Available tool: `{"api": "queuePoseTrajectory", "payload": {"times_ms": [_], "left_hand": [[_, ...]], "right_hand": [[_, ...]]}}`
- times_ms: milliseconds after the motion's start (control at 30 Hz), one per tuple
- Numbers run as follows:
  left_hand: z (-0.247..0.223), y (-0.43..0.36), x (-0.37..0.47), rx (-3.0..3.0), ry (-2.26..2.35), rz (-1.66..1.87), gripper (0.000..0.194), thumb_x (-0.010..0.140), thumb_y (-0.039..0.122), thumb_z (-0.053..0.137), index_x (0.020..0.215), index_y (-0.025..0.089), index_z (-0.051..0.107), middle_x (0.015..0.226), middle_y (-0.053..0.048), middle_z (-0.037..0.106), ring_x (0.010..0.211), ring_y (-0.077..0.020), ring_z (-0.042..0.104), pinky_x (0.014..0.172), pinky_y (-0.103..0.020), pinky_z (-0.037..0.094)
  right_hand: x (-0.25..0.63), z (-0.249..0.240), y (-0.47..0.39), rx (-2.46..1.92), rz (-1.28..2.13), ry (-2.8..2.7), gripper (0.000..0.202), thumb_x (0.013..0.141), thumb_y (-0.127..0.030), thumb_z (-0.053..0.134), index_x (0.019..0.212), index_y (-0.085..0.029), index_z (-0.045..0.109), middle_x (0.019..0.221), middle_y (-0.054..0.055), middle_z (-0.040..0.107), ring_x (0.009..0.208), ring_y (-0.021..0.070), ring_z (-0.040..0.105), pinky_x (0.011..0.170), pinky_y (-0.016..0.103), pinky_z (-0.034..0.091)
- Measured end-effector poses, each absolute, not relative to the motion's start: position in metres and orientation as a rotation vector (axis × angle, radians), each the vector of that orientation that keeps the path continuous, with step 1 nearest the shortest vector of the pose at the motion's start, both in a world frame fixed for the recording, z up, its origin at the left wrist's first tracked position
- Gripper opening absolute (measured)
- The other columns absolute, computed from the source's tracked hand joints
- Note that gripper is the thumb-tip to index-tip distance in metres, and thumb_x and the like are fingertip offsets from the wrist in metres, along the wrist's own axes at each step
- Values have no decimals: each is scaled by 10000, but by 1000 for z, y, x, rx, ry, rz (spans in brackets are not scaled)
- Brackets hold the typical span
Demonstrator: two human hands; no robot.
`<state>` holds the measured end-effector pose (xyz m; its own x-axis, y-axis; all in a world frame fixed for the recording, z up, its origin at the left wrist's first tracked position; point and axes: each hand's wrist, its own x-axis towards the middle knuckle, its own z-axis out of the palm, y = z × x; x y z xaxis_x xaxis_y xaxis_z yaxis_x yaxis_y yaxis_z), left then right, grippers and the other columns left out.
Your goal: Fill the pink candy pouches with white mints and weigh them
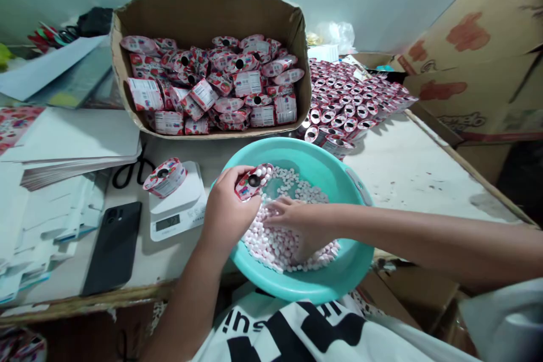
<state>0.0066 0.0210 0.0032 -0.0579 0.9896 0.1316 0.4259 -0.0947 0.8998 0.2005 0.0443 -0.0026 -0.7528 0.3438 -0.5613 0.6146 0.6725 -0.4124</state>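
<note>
Currently, my right hand (297, 223) sits among pale tablets (271, 243), fingers partly buried, grip unreadable. Left hand (231, 209) pinches a packet (244, 188) over the teal basin (356, 260) holding the tablets. Beyond, cardboard box (203, 11), loaded with similar packets (248, 83), lower layers hidden

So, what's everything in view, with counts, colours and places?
Basin: one, turquoise, at near edge
Pellets: many, whitish pink, in basin
Open carton: one, brown, behind basin
Carton packets: dozens, red and pink, inside it
Standing packets: many, red, right of carton
Held packet: one, red, above basin
Scale: one, white, left of basin
Scale packet: one, red, on scale
Phone: one, black, left of scale
Papers: many, mostly white, left
Printed carton: one, brown and red, far right
Plastic bag: one, clear, behind standing packets
Jumble: count unclear, mixed, back left
Table: one, whitish, beneath
Left hand: one, gripping held packet
Right hand: one, in pellets
</note>
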Motion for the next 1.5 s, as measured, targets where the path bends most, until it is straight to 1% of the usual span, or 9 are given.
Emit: {"api": "queuePoseTrajectory", "payload": {"times_ms": [133,300,633,800,933,1133,1300,1400,1500], "left_hand": [[3,23,7,1655,1570,981,428,704,112,630,1113,238,648,1107,-43,709,1027,-238,674,926,-365,533],[4,23,8,1655,1578,916,427,713,112,627,1116,254,633,1097,-19,715,999,-225,680,873,-342,532],[3,22,10,1850,1539,746,454,712,47,585,1126,235,607,1140,-37,686,1064,-235,636,909,-350,493],[3,22,11,1903,1563,709,320,731,66,555,1009,220,596,987,-31,677,919,-222,628,750,-316,462],[7,23,12,1828,1610,781,238,777,115,563,984,227,602,924,-8,685,850,-204,632,690,-294,442],[6,22,10,1713,1557,937,409,753,117,629,1141,249,619,1104,-2,710,1001,-198,667,846,-295,503],[3,22,11,1681,1584,914,437,743,101,627,1149,264,620,1130,7,706,1050,-211,664,886,-322,511],[4,21,11,1706,1598,868,449,747,85,607,1160,261,618,1144,-7,702,1062,-222,659,883,-332,512],[5,20,11,1730,1630,847,449,745,83,609,1160,256,609,1140,-15,695,1050,-227,657,880,-338,510]], "right_hand": [[200,0,32,796,-896,2499,797,614,-296,785,1375,-200,568,1263,162,584,1098,361,564,879,448,509],[189,-4,29,991,-1093,2309,683,602,-247,758,1274,-186,644,1037,88,709,844,252,638,677,297,470],[191,78,81,1261,-849,2543,335,681,-220,709,1016,-217,697,827,-4,684,682,150,553,563,254,322],[175,89,86,1197,-775,2657,232,700,-211,719,920,-189,649,790,-12,657,666,131,523,566,253,318],[175,92,77,1171,-835,2755,350,720,-266,767,1045,-210,650,880,-15,688,731,140,575,590,246,345],[217,90,88,1380,-728,2672,688,775,-497,752,1396,-284,547,1261,73,669,1032,266,650,815,340,489],[253,43,78,1277,-590,2181,1102,612,-656,818,1555,-260,409,1568,207,398,1324,502,465,995,603,459],[256,24,50,1170,-710,2035,1196,631,-674,790,1608,-215,276,1613,256,285,1430,522,316,1057,653,400],[249,23,28,1150,-709,2032,1241,623,-644,797,1613,-145,241,1572,298,331,1439,515,296,1080,632,385]]}}
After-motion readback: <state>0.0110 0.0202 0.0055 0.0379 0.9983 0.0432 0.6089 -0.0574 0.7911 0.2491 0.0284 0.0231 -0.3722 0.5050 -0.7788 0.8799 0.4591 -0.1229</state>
